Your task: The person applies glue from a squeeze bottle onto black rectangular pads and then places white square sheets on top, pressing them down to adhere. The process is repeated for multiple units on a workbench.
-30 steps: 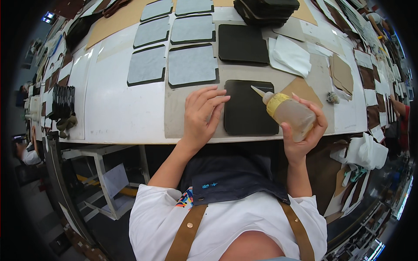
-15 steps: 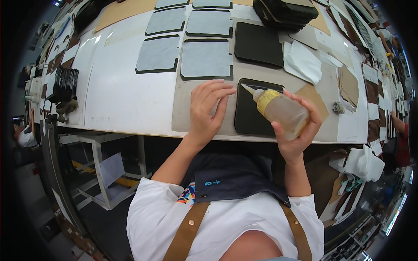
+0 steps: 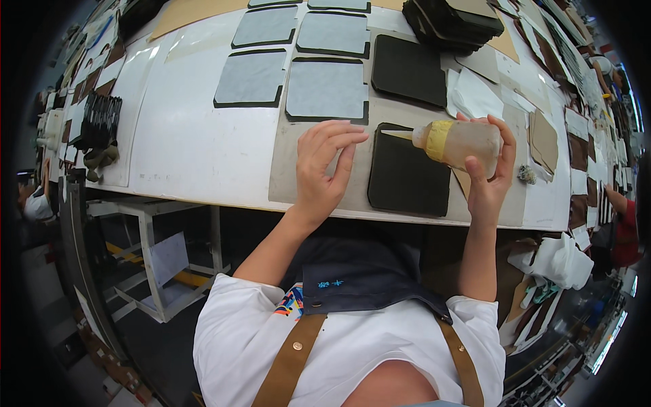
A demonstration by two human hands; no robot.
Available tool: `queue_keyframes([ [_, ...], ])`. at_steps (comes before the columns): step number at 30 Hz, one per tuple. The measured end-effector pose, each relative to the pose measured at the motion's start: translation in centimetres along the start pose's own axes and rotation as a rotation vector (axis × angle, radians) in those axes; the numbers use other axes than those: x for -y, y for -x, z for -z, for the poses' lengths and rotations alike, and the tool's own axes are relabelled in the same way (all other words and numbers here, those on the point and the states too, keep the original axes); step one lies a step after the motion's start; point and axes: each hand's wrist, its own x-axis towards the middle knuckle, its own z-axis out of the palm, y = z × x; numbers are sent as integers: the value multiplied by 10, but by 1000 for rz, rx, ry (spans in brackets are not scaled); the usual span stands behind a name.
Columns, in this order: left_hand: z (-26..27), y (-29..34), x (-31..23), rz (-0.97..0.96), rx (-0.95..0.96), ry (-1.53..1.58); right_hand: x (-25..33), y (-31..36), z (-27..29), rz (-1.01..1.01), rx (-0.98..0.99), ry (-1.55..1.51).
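A person in a white shirt and a dark apron with tan straps works at a pale worktop, the right hand wrapped around a translucent bottle, fingers on the far side and thumb on the near. The bottle lies tilted almost level in the grip, its yellow band near the neck and its slim pointed nozzle aimed to the left, over the upper left part of a dark rounded panel; from here one cannot tell whether the tip touches it. The panel lies flat on a grey board near the front edge of the worktop. The left hand holds nothing, its fingers bent and its thumb apart from them, fingertips just beside the panel's left edge. Beyond, light grey panels with dark edging lie in rows, next to a second dark panel, a tall dark stack and folded white sheets. Brown card pieces lie at right, and at the far right another person in red stands partly in view.
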Motion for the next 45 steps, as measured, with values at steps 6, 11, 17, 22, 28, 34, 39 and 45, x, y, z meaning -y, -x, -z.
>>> queue_keyframes([
  [6,-1,-2,0,-1,0,-7,-4,-8,5,-7,40,1],
  [11,-2,-2,1,1,-6,5,1,-10,7,-36,95,-56],
  [17,-3,-2,3,2,1,9,1,-5,10,-41,149,-98],
  [22,-2,-2,2,9,14,9,7,2,11,-59,190,2],
  [28,-3,-2,2,11,25,18,7,16,14,-51,228,-47],
  [34,-4,-1,3,51,-13,41,-5,23,42,-256,-105,-579],
  [39,-3,-2,1,43,24,29,-9,9,85,-371,-409,-909],
  [45,-4,0,2,63,25,27,-12,6,98,-153,-418,-328],
])
